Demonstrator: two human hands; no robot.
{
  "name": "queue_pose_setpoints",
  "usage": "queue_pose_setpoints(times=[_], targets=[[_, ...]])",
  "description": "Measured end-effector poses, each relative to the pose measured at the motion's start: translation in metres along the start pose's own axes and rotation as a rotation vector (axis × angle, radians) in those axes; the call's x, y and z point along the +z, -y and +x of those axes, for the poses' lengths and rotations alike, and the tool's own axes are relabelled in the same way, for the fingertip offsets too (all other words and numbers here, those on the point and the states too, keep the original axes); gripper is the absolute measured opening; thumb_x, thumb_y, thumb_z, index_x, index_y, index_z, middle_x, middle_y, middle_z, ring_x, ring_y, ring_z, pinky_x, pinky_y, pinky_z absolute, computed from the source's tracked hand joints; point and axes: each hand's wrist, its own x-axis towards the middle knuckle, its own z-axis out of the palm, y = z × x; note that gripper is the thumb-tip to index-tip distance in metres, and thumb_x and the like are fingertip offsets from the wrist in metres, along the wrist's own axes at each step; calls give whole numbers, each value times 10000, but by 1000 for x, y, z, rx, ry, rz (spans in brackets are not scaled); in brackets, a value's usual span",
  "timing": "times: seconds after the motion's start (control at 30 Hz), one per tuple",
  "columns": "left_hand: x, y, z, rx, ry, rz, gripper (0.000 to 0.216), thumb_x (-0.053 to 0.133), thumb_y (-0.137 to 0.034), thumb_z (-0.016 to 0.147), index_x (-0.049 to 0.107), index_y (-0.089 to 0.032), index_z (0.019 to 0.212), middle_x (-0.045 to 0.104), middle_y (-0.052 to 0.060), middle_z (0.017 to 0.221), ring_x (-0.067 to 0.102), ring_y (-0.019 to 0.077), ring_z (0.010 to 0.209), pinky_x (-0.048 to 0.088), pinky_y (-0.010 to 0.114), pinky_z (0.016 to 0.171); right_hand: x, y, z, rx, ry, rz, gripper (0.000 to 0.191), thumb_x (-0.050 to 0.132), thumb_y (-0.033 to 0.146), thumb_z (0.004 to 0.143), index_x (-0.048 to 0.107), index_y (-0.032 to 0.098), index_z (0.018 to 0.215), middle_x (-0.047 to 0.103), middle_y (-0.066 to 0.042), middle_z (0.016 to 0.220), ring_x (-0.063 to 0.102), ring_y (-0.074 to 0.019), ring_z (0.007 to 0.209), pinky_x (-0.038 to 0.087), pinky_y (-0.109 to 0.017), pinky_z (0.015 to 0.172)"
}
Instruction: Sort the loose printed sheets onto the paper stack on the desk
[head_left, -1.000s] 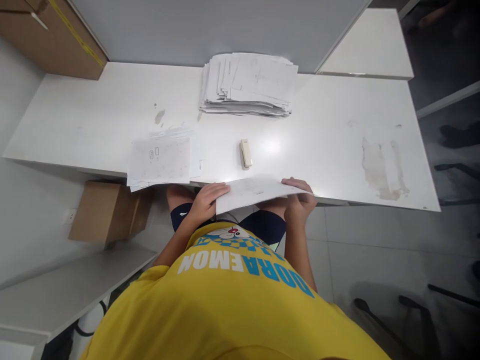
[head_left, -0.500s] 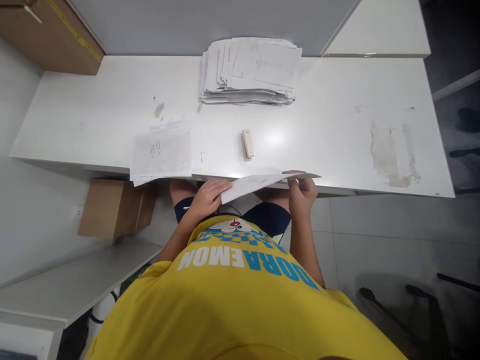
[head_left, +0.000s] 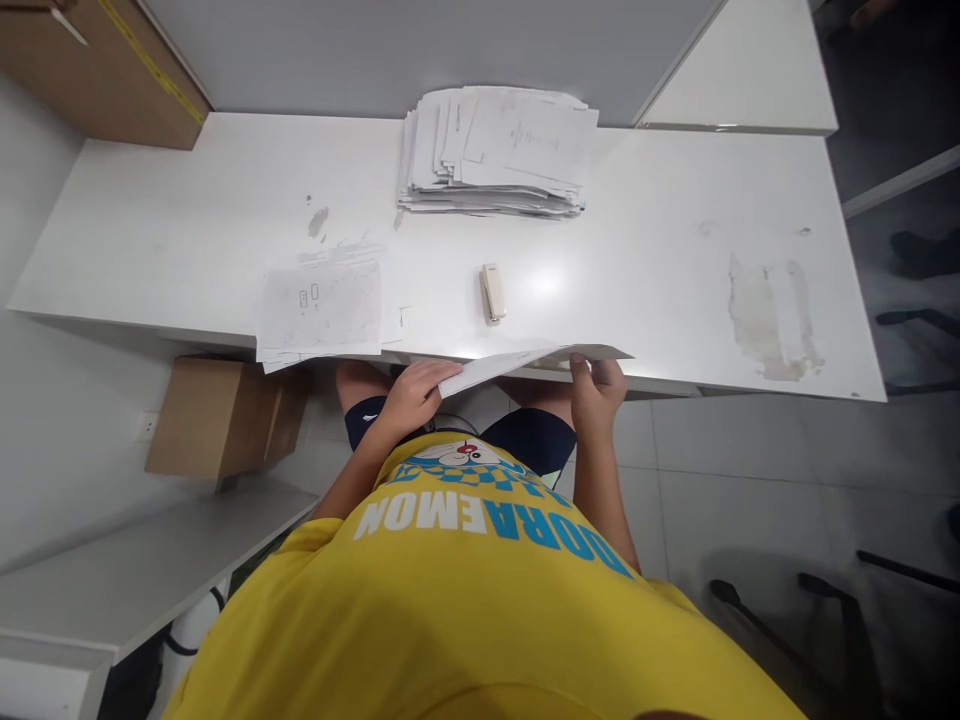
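Note:
Between my hands, at the desk's front edge, I hold a thin white sheet of paper (head_left: 510, 366), or a few sheets together; I cannot tell how many. My left hand (head_left: 414, 396) pinches its left end, while my right hand (head_left: 598, 388) grips its right end with the thumb underneath. The paper is tilted and bends slightly. Just beyond it a cream stapler (head_left: 493, 293) lies on the desk. Left of the stapler, a small pile of printed sheets (head_left: 322, 310) sticks out over the front edge.
A thick stack of papers (head_left: 525, 150) sits at the back of the white desk (head_left: 637, 230). One cardboard box (head_left: 112, 70) stands at the back left corner, another box (head_left: 202, 415) below the desk. Chair legs (head_left: 840, 620) show at the lower right.
The paper in my hands has tilted a little, its face now showing more edge-on. My right fingers have shifted slightly at its edge. The view has moved a bit.

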Motion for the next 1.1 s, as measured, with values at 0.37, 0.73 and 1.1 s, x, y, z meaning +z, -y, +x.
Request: queue_pose_setpoints(times=[0.37,0.73,1.1], targets=[[10,-2,7,-46,-25,42,295,445,-292,1007,687,-171,1124,726,122,1165,663,251,1132,556,447,954,5,-12,-3,62,-156,156,248,677,424,780,686,182,836,684,-31,842,663,-214,879,521,-413,915],[8,-2,12,-70,211,-25,386,478,-337,985,579,-209,1335,635,102,1342,545,258,1308,472,470,1100,-22,-14,-8,177,-51,26,239,624,423,775,626,185,796,589,10,722,583,-165,748,479,-294,730],[2,31,91,26,185,177,552,268,-516,1031,484,-183,1414,587,126,1401,527,260,1316,424,494,1119,-57,-33,31,599,152,-160,216,651,345,688,686,174,815,637,7,729,552,-152,674,419,-254,591]])
